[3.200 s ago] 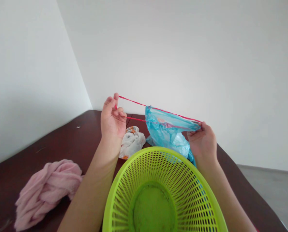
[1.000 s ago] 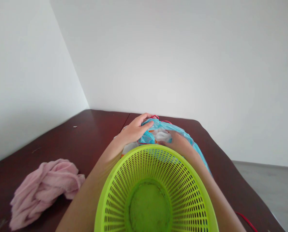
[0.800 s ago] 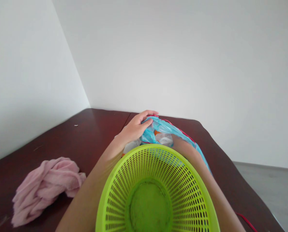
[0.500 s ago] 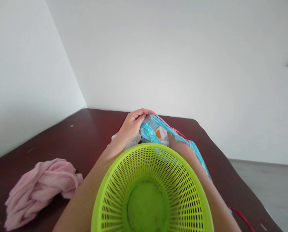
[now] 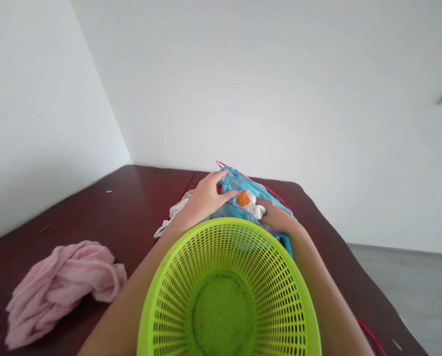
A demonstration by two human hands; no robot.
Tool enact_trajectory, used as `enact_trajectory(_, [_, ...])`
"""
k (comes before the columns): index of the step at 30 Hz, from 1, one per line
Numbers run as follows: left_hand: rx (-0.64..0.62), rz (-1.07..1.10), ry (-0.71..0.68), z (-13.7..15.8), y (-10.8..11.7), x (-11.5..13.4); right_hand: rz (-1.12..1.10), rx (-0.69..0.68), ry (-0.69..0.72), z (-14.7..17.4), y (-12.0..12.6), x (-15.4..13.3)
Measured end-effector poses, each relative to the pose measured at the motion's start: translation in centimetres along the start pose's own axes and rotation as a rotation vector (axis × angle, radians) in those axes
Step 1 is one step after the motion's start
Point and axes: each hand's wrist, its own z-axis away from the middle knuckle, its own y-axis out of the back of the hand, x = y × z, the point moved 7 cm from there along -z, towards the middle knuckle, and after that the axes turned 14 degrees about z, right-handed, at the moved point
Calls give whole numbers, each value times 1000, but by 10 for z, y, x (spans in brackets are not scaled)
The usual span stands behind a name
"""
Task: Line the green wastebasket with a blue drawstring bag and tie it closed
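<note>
A blue plastic bag with red drawstring lies on the dark table, its mouth facing me. My left hand is at the left side of the mouth, thumb and forefinger spread apart and touching the plastic. Inside the bag is my right hand, its fingers hidden, against a crumpled white thing. An orange piece lies beside that. A green slotted plastic basket stands between my forearms, nothing in it.
A crumpled pink cloth lies on the dark red table at the left. Partly behind my left wrist is some white material. A red cord runs near the table's right edge. White walls rise behind.
My left thumb has come away from the fingers, which were closed on the bag's edge. The bag's mouth has shifted, and more of the white and orange contents shows.
</note>
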Motion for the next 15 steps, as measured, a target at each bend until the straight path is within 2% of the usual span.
enact_trajectory(4, [-18,-76,-15,0,5,-7,-463,132,150,2,22,-1])
enact_trajectory(6, [-37,-133,-2,1,7,-12,-580,155,175,7,29,-4])
enact_trajectory(10, [-88,-188,34,4,8,-20,-737,257,145,17,43,-7])
enact_trajectory(15, [-33,-244,54,2,20,-24,-822,574,31,20,61,5])
